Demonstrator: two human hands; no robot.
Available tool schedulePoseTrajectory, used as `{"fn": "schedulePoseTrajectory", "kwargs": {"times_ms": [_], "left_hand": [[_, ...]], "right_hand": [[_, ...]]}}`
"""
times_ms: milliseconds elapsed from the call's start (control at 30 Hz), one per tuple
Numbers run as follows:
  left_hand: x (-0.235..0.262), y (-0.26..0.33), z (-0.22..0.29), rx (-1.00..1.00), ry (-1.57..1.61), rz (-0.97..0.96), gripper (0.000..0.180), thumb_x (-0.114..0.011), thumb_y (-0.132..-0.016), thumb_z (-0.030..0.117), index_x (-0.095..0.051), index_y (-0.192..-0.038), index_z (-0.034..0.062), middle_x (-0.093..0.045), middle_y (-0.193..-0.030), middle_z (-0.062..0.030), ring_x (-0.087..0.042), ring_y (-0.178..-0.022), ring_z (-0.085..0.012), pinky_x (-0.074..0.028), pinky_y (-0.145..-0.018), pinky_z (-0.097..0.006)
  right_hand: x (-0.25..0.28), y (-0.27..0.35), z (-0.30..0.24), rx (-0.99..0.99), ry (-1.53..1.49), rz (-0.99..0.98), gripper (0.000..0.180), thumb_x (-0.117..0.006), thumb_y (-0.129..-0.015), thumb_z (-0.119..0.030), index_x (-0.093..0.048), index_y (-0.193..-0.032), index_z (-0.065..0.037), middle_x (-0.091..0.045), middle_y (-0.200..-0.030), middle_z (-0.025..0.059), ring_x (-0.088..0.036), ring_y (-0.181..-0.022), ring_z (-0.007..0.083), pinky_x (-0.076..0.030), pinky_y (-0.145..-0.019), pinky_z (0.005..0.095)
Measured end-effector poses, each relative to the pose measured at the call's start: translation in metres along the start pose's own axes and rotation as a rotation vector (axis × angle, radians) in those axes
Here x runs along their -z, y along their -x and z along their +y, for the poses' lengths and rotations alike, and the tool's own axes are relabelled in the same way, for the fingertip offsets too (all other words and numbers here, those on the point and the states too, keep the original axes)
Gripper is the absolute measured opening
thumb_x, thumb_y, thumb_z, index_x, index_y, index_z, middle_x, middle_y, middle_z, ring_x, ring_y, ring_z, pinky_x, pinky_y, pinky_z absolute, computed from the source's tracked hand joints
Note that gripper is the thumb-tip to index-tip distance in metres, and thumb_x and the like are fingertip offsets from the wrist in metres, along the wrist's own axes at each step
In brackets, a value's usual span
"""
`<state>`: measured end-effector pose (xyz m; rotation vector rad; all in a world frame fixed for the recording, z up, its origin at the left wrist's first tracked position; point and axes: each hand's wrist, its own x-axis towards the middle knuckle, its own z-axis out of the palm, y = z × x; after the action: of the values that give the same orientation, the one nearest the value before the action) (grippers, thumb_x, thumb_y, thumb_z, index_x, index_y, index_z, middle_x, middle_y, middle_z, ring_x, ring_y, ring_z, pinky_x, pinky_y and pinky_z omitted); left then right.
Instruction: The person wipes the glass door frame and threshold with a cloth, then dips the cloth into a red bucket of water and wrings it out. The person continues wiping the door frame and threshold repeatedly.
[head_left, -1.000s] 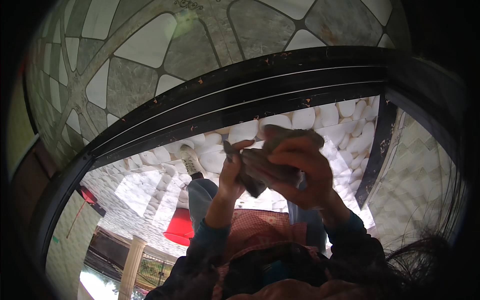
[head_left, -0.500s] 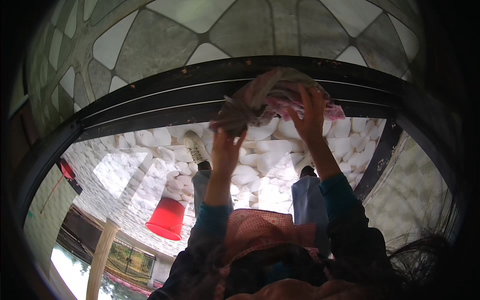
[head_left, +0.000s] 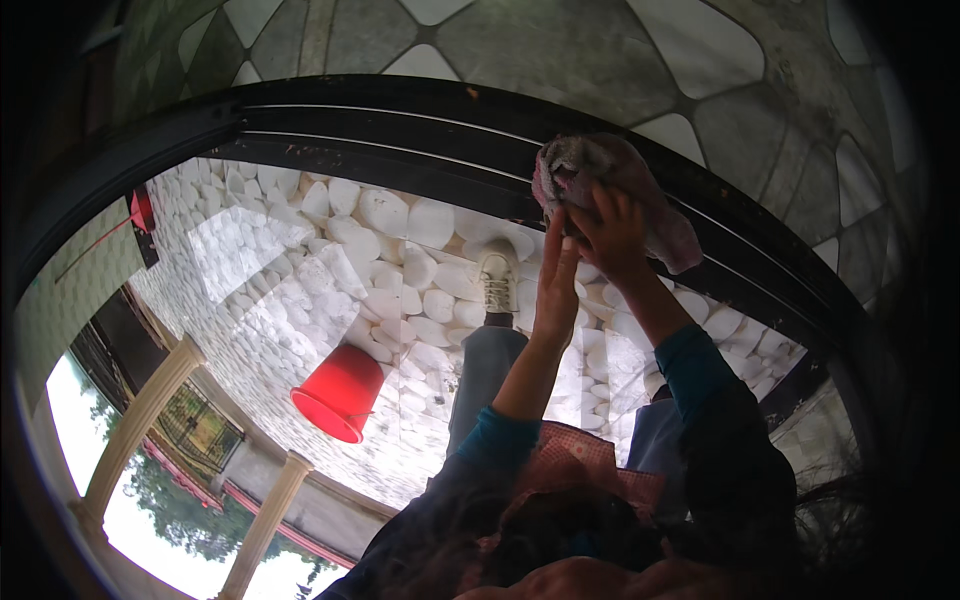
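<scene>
The right hand [head_left: 616, 240] is laying bent, slightly spread fingers against a pinkish-grey cloth [head_left: 670, 225]; I can't tell whether they are gripping it. The cloth is lying bunched over the black door track [head_left: 400, 135], at one o'clock from the left hand [head_left: 556, 290], whose fingers are stretching out nearly straight toward its lower edge. A red bucket [head_left: 340, 385] is standing at that hand's eight o'clock.

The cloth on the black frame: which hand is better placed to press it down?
Probably the right hand: its fingers lie on the cloth, while the left hand seems only to reach the cloth's near edge.
</scene>
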<state>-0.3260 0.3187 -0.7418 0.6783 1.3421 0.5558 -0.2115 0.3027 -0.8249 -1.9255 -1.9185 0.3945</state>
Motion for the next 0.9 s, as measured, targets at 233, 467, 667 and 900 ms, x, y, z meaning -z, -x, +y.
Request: {"fn": "schedulePoseTrajectory", "kwargs": {"times_ms": [233,467,667,900], "left_hand": [[0.101,-0.086,0.064,-0.528,-1.109,0.010,0.057,-0.057,-0.090,0.025,-0.041,-0.144,0.0139,-0.036,-0.148,-0.0201,-0.032,-0.140,-0.0329,-0.020,-0.116,-0.049],[0.234,-0.183,0.107,-0.725,-1.261,0.254,0.064,-0.058,-0.088,0.040,-0.041,-0.143,0.0103,-0.036,-0.147,-0.0231,-0.029,-0.140,-0.0360,-0.016,-0.115,-0.054],[0.354,-0.253,0.166,-0.760,-1.345,0.464,0.056,-0.052,-0.092,0.039,-0.044,-0.139,0.0099,-0.040,-0.143,-0.0245,-0.034,-0.137,-0.0378,-0.022,-0.114,-0.053],[0.441,-0.306,0.209,-0.731,-1.330,0.606,0.053,-0.045,-0.095,0.044,-0.045,-0.138,0.0132,-0.043,-0.142,-0.0204,-0.039,-0.133,-0.0359,-0.028,-0.111,-0.048]], "right_hand": [[-0.043,-0.090,-0.059,0.189,0.028,-0.074,0.062,-0.082,-0.062,-0.033,-0.062,-0.120,-0.023,-0.041,-0.146,0.0114,-0.042,-0.130,0.0272,-0.038,-0.093,0.0532],[-0.125,-0.219,-0.147,0.330,0.069,-0.243,0.060,-0.065,-0.081,-0.042,-0.054,-0.134,-0.017,-0.033,-0.151,0.0144,-0.027,-0.142,0.0250,-0.031,-0.101,0.0547],[-0.185,-0.335,-0.247,0.426,0.097,-0.195,0.054,-0.053,-0.086,-0.042,-0.053,-0.133,-0.016,-0.037,-0.148,0.0118,-0.030,-0.137,0.0249,-0.029,-0.093,0.0513],[-0.226,-0.413,-0.316,0.436,0.105,-0.176,0.061,-0.062,-0.077,-0.049,-0.054,-0.130,-0.020,-0.042,-0.142,0.0025,-0.038,-0.123,0.0211,-0.033,-0.086,0.0466]]}}
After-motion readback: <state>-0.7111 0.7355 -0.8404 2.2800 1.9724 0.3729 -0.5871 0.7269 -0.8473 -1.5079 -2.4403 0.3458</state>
